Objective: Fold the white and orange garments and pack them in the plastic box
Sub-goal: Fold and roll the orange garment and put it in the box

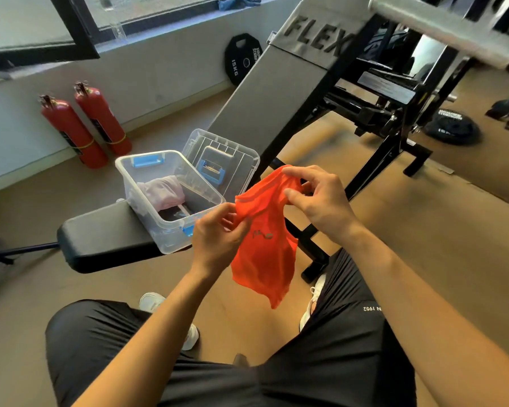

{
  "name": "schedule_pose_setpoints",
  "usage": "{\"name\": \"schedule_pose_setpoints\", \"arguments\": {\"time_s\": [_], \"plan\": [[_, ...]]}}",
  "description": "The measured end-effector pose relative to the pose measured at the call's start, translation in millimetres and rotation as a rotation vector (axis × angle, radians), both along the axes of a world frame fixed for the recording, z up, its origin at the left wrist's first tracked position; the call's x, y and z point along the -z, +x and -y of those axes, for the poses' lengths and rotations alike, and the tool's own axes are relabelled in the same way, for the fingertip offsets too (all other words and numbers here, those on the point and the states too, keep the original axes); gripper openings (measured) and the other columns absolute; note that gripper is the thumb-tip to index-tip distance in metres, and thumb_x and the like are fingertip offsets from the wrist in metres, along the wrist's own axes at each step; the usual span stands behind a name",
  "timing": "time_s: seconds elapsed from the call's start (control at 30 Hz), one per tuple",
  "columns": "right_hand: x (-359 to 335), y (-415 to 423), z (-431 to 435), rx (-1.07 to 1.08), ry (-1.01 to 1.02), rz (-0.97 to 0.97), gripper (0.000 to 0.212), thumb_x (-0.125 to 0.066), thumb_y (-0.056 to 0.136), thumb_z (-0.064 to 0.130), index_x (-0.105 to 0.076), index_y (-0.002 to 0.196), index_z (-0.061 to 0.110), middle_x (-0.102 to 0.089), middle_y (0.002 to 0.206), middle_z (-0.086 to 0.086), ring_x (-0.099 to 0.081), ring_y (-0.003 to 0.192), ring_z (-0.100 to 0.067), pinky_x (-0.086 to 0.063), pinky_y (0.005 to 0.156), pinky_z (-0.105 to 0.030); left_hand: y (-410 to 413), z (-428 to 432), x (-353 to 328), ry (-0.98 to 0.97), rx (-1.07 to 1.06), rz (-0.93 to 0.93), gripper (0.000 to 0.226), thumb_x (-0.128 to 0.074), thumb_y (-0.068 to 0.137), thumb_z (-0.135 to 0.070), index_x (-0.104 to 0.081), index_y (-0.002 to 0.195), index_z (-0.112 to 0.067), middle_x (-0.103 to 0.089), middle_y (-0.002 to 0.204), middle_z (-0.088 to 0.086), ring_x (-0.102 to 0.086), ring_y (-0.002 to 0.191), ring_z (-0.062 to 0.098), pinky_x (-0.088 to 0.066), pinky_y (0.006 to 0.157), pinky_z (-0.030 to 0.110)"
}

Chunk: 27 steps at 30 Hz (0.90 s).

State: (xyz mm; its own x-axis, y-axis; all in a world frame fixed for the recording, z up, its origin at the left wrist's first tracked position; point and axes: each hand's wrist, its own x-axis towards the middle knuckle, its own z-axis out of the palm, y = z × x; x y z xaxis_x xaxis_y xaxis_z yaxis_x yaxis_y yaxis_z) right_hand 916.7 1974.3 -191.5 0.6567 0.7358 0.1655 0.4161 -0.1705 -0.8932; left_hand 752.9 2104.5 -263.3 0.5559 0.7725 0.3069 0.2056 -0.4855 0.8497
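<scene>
An orange garment (pixel 265 254) with a small dark logo hangs in the air above my knees. My left hand (pixel 215 239) pinches its left upper edge. My right hand (pixel 318 198) pinches its top edge, higher and to the right. The clear plastic box (pixel 171 239) with blue latches sits open on a black padded bench seat, just left of my hands. A pale white-pink garment (pixel 162 190) lies bundled inside the box. The box's clear lid (pixel 221 154) leans upright behind it against the bench back.
The grey inclined bench back (pixel 265 104) and its black frame rise behind the box. Two red fire extinguishers (pixel 83 124) lean on the wall at left. Weight plates (pixel 453 127) lie on the floor at right. A steel bar (pixel 441 27) crosses the top right.
</scene>
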Motion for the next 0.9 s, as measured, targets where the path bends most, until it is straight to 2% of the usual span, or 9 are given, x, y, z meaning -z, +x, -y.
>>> {"name": "schedule_pose_setpoints", "arguments": {"time_s": [0.1, 0.23, 0.4, 0.5, 0.57, 0.63, 0.7, 0.8, 0.9], "plan": [[-2.5, -5.6, -7.4, -0.010, 0.074, -0.239, 0.043, -0.073, 0.088, 0.005, -0.066, 0.130, 0.011, -0.071, 0.114, -0.009, -0.072, 0.102, -0.025, -0.061, 0.089, -0.041, 4.1, 26.6, 1.1, 0.082, -0.062, 0.019, 0.019, -0.075, 0.084, -0.040, -0.068, 0.082, -0.022, -0.066, 0.071, -0.010, -0.059, 0.060, -0.001, -0.049, 0.057, 0.023], [-5.6, -13.6, -9.4, -0.031, 0.160, -0.407, 0.044, -0.070, 0.089, -0.003, -0.062, 0.132, 0.002, -0.071, 0.113, -0.018, -0.070, 0.108, -0.032, -0.060, 0.091, -0.047, 11.8, 49.1, 7.3, 0.031, -0.047, 0.090, 0.021, -0.076, 0.089, -0.029, -0.069, 0.104, -0.017, -0.067, 0.088, -0.009, -0.064, 0.072, 0.001, -0.058, 0.062, 0.020], [-10.7, -18.1, -5.4, -0.012, 0.198, -0.387, 0.044, -0.071, 0.089, -0.001, -0.063, 0.132, 0.006, -0.070, 0.115, -0.021, -0.070, 0.109, -0.033, -0.060, 0.092, -0.048, 17.2, 55.1, 32.7, -0.029, 0.057, 0.069, 0.059, -0.082, 0.083, -0.030, -0.058, 0.132, -0.009, -0.071, 0.114, 0.005, -0.069, 0.095, 0.014, -0.060, 0.080, 0.024], [-16.9, -19.9, -6.4, 0.035, 0.231, -0.328, 0.046, -0.072, 0.088, 0.001, -0.063, 0.133, 0.006, -0.070, 0.112, -0.023, -0.070, 0.104, -0.037, -0.059, 0.092, -0.053, 17.1, 55.8, 54.1, -0.064, 0.103, 0.003, 0.065, -0.079, 0.079, -0.046, -0.056, 0.132, -0.014, -0.066, 0.120, 0.006, -0.067, 0.103, 0.020, -0.060, 0.088, 0.040], [-21.0, -20.9, -6.9, 0.062, 0.243, -0.296, 0.047, -0.071, 0.087, 0.005, -0.062, 0.133, 0.006, -0.070, 0.114, -0.021, -0.069, 0.105, -0.039, -0.058, 0.092, -0.054, 18.8, 58.8, 69.0, -0.072, 0.115, -0.060, 0.068, -0.078, 0.077, -0.049, -0.055, 0.131, -0.016, -0.061, 0.123, 0.006, -0.063, 0.107, 0.022, -0.058, 0.090, 0.048], [-26.0, -22.0, -6.0, 0.063, 0.238, -0.263, 0.048, -0.070, 0.088, 0.007, -0.061, 0.135, 0.007, -0.070, 0.117, -0.018, -0.070, 0.105, -0.034, -0.059, 0.091, -0.050, 23.0, 62.7, 79.3, -0.077, 0.110, -0.113, 0.072, -0.082, 0.076, -0.046, -0.052, 0.135, -0.016, -0.052, 0.135, 0.008, -0.058, 0.116, 0.025, -0.056, 0.095, 0.047], [-30.7, -22.3, -4.7, 0.063, 0.233, -0.234, 0.046, -0.069, 0.091, 0.004, -0.060, 0.136, 0.006, -0.070, 0.117, -0.016, -0.070, 0.104, -0.030, -0.060, 0.090, -0.046, 28.8, 65.9, 83.8, -0.107, 0.112, -0.110, 0.078, -0.086, 0.075, -0.040, -0.046, 0.139, -0.019, -0.042, 0.146, 0.009, -0.051, 0.124, 0.023, -0.051, 0.098, 0.039], [-36.2, -20.1, -2.9, 0.076, 0.255, -0.215, 0.045, -0.067, 0.091, 0.000, -0.060, 0.136, 0.006, -0.071, 0.111, -0.013, -0.072, 0.100, -0.026, -0.061, 0.089, -0.045, 38.7, 67.2, 86.6, -0.183, 0.131, -0.112, 0.083, -0.087, 0.077, -0.032, -0.030, 0.138, -0.026, -0.045, 0.141, 0.010, -0.050, 0.117, 0.019, -0.049, 0.090, 0.035], [-39.7, -16.9, -3.2, 0.096, 0.263, -0.201, 0.046, -0.068, 0.090, 0.002, -0.060, 0.136, 0.007, -0.067, 0.120, -0.014, -0.070, 0.105, -0.027, -0.061, 0.090, -0.045, 45.3, 67.8, 89.1, -0.184, 0.090, -0.127, 0.075, -0.081, 0.083, -0.030, -0.023, 0.130, -0.030, -0.055, 0.123, 0.010, -0.059, 0.097, 0.023, -0.052, 0.075, 0.035]]}}
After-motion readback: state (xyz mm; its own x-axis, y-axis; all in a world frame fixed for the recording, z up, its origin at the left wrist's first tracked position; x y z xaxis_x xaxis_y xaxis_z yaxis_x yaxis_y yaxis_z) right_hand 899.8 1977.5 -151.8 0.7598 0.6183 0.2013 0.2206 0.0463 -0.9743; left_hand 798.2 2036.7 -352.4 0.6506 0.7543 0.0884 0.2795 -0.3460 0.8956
